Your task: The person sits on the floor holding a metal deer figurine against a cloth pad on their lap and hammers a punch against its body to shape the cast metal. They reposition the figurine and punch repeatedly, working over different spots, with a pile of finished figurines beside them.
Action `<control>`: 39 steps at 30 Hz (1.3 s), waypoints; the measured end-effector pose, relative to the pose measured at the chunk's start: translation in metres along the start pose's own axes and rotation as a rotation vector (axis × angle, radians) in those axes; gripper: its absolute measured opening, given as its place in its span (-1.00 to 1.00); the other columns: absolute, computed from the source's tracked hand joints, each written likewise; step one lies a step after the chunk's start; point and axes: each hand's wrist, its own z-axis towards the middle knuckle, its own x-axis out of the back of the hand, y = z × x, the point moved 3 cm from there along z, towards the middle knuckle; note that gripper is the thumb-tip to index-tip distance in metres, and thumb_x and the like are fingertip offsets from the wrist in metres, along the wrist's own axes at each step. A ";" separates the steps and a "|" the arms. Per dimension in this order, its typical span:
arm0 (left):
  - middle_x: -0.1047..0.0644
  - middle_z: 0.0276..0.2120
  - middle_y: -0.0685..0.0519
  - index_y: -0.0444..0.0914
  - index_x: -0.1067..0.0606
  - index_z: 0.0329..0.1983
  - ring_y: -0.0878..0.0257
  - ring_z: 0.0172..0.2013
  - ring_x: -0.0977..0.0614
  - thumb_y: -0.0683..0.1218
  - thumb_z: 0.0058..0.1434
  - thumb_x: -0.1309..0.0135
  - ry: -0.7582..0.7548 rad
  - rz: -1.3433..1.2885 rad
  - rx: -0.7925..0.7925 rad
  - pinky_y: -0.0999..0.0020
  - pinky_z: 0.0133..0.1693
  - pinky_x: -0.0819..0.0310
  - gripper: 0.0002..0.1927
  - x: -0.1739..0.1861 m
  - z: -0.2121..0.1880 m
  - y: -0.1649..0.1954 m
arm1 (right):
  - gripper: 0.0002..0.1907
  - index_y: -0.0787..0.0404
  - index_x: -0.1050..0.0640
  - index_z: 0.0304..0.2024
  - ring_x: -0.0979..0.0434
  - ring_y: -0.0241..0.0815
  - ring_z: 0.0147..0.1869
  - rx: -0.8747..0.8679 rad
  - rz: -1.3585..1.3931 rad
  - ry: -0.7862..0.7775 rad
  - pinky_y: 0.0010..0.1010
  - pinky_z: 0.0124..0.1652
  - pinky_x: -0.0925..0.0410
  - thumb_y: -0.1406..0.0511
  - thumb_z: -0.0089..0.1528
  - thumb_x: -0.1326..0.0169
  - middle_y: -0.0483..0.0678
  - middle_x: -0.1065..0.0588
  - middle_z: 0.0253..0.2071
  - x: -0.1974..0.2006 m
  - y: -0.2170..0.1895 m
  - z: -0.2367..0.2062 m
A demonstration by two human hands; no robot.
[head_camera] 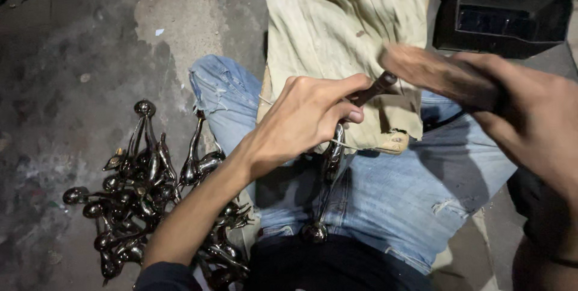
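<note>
while left hand (304, 116) grips a metal piece (333, 152), right hand (530, 107) holds a brush (436, 74).

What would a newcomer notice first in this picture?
In the centre, the left hand grips a dark metal piece over a lap in blue jeans. From the right, the right hand brings a blurred brown block against its tip. A heap of shiny dark metal pieces lies on the floor at lower left.

Left hand (307, 116) grips a dark metal piece (334, 152) over jeans (385, 194); right hand (530, 110) holds a blurred brush (433, 71).
</note>
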 end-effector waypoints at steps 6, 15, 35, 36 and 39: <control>-0.70 -0.35 -0.12 -0.30 -0.49 0.17 0.25 -0.44 -0.77 -0.34 0.21 -0.03 -0.022 0.014 -0.016 0.38 -0.51 -0.59 -0.57 -0.001 0.003 -0.001 | -0.33 0.30 -0.45 0.22 -0.54 0.00 -0.07 0.230 0.051 0.243 -0.20 -0.04 -0.45 0.51 0.02 -0.26 0.22 -0.56 -0.07 0.018 -0.049 -0.008; -0.69 -0.25 -0.13 -0.25 -0.48 0.26 0.17 -0.34 -0.73 -0.37 0.21 0.11 -0.084 -0.022 -0.113 0.40 -0.40 -0.61 -0.46 -0.004 0.005 0.007 | -0.43 0.24 -0.41 0.24 -0.57 0.07 -0.11 0.182 0.345 0.399 -0.12 0.03 -0.44 0.46 0.17 -0.21 0.16 -0.53 -0.14 -0.005 -0.032 -0.025; -0.62 -0.18 -0.15 -0.43 -0.44 -0.01 0.05 -0.21 -0.72 -0.33 0.30 -0.21 0.524 0.158 -0.244 0.29 -0.27 -0.62 -0.75 -0.018 -0.033 0.006 | -0.30 0.20 -0.30 0.40 -0.55 -0.02 0.19 0.188 -0.138 0.105 -0.28 0.20 -0.41 0.57 0.21 -0.13 0.11 -0.49 0.07 0.024 -0.077 0.006; -0.62 -0.17 -0.15 -0.42 -0.44 0.01 0.07 -0.21 -0.73 -0.33 0.31 -0.20 0.521 0.125 -0.216 0.31 -0.27 -0.63 -0.75 -0.019 -0.033 0.006 | -0.27 0.08 -0.32 0.41 -0.57 -0.06 0.10 0.148 -0.370 0.003 -0.30 0.12 -0.41 0.52 0.22 -0.15 0.04 -0.52 -0.01 0.029 -0.077 0.015; -0.62 -0.17 -0.14 -0.40 -0.43 0.04 0.09 -0.22 -0.74 -0.32 0.33 -0.22 0.545 0.087 -0.187 0.34 -0.28 -0.64 -0.72 -0.022 -0.035 0.005 | -0.26 -0.06 -0.35 0.45 -0.57 -0.10 -0.08 0.173 -0.646 -0.074 -0.33 -0.05 -0.42 0.44 0.24 -0.18 -0.02 -0.55 -0.15 0.030 -0.083 0.025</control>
